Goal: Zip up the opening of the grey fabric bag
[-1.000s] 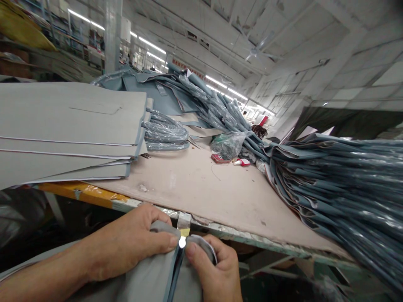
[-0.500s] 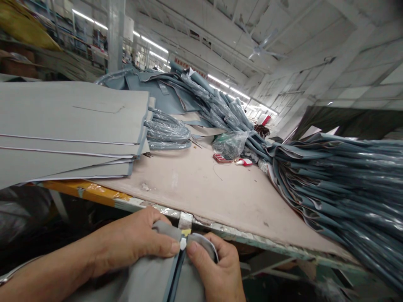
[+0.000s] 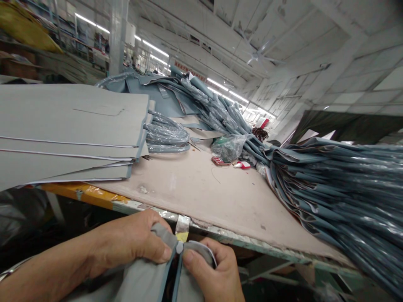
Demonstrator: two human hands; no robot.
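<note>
A stack of grey sheets (image 3: 69, 126) is laid on the worktop (image 3: 201, 188) at the left. Below the near edge, a grey cloth piece (image 3: 141, 281) is pinched by the left hand (image 3: 132, 243), fingers closed on its folded edge. Its other edge is gripped shut by the right hand (image 3: 214, 272). Blue-grey strips (image 3: 340, 188) are piled at the right
</note>
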